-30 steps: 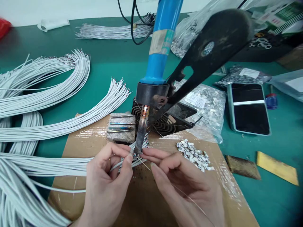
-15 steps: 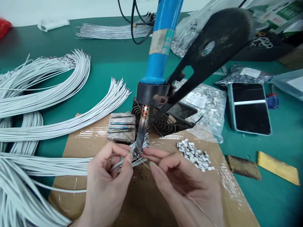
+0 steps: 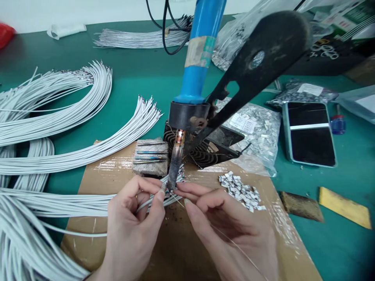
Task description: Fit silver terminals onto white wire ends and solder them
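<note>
My left hand (image 3: 131, 218) pinches the end of a white cable (image 3: 73, 203) and holds it under the tip of a blue-handled soldering iron (image 3: 178, 156) fixed in a black stand (image 3: 258, 58). My right hand (image 3: 228, 226) pinches a thin solder wire (image 3: 231, 242) and a tiny part right at the iron's tip. Both hands meet over a taped cardboard sheet (image 3: 117, 175). More white cable ends lie just behind my fingers.
Bundles of white cables (image 3: 52, 113) spread over the green table on the left. A pile of small white parts (image 3: 240, 191) and a bag of them (image 3: 258, 132) lie right of the iron. A phone (image 3: 309, 134), a small fan (image 3: 205, 150) and a needle-holding block (image 3: 150, 156) are nearby.
</note>
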The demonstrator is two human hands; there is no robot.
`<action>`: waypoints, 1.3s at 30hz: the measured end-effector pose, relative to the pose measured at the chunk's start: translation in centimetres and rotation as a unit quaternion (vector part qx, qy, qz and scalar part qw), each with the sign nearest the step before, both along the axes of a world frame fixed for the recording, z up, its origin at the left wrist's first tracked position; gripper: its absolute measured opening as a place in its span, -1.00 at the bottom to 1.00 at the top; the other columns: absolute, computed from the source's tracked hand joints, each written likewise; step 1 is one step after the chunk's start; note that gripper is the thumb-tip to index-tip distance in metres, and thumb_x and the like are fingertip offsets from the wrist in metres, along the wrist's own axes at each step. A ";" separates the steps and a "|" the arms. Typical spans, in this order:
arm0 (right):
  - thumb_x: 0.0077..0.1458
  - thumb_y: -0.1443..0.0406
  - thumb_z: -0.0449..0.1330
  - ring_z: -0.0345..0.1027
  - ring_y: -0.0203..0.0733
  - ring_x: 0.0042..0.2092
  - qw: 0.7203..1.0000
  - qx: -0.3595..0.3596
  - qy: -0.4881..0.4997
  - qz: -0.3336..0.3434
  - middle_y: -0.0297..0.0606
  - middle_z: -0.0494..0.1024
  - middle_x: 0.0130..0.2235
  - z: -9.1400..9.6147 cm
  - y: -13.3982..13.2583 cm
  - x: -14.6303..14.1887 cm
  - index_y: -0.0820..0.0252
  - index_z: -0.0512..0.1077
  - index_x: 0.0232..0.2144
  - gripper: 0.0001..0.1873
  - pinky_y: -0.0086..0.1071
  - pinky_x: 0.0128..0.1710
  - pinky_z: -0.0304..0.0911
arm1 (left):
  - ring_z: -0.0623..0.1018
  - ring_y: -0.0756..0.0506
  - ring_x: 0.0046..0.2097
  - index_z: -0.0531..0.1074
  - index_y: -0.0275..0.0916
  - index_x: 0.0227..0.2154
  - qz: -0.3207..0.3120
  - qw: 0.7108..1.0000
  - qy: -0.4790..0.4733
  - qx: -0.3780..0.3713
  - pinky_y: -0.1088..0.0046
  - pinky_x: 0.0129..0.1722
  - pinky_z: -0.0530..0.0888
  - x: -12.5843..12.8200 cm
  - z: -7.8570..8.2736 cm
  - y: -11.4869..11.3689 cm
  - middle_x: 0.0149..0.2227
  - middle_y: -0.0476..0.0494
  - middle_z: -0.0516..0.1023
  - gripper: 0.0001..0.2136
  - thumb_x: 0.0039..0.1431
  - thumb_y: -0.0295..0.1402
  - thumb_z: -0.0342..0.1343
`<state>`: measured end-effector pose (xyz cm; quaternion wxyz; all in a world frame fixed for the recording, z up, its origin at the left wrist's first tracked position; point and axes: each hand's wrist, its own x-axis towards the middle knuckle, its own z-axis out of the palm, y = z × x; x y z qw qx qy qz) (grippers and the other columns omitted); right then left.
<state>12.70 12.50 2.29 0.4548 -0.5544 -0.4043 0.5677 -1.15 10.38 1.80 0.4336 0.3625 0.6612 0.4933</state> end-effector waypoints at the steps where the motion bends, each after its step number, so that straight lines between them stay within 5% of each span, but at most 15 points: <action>1: 0.12 0.29 0.37 0.66 -0.16 -0.05 1.000 -0.001 -0.002 -0.001 -0.26 0.75 -0.16 0.1 0.0 -0.1 0.10 0.47 -0.57 -0.75 -0.49 -0.04 0.54 | 0.57 0.04 -0.45 0.49 -0.20 -0.41 0.000 1.000 0.000 0.000 0.64 -0.53 0.44 0.0 0.0 0.0 -0.29 -0.07 0.68 -0.86 0.29 -0.43 0.19; 12: 0.19 0.30 0.34 0.67 -0.19 -0.04 0.996 0.044 -0.031 0.064 -0.27 0.75 -0.11 -1.0 0.1 1.0 0.11 0.48 -0.52 -0.76 -0.51 -0.01 0.53 | 0.55 0.02 -0.45 0.48 -0.20 -0.46 0.013 1.000 0.013 -0.003 0.65 -0.57 0.37 0.1 0.4 0.3 -0.40 -0.03 0.66 -0.88 0.19 -0.45 0.24; 19: 0.14 0.29 0.37 0.67 -0.13 -0.06 0.999 0.011 -0.022 0.020 -0.21 0.75 -0.14 -0.3 0.0 0.2 0.12 0.48 -0.56 -0.74 -0.45 -0.03 0.55 | 0.57 -0.02 -0.36 0.47 -0.19 -0.50 0.077 0.997 -0.010 -0.021 0.62 -0.58 0.28 1.3 0.9 0.3 -0.45 -0.02 0.61 -0.86 0.15 -0.42 0.26; 33: 0.10 0.28 0.40 0.67 -0.09 -0.10 1.000 0.013 -0.018 0.011 -0.19 0.75 -0.15 0.0 0.0 0.2 0.12 0.50 -0.57 -0.75 -0.37 -0.04 0.57 | 0.35 0.07 -0.56 0.47 -0.20 -0.51 0.075 0.997 -0.003 -0.029 0.58 -0.61 0.23 1.5 1.2 0.2 -0.45 0.00 0.60 -0.86 0.13 -0.39 0.27; 39: 0.10 0.30 0.39 0.68 -0.10 -0.11 0.999 0.021 -0.028 0.012 -0.21 0.76 -0.19 -0.1 0.1 0.1 0.11 0.49 -0.58 -0.75 -0.41 -0.08 0.57 | 0.46 0.02 -0.51 0.48 -0.21 -0.50 0.053 0.998 -0.011 -0.022 0.57 -0.56 0.35 1.0 0.9 0.3 -0.41 -0.05 0.62 -0.87 0.10 -0.43 0.29</action>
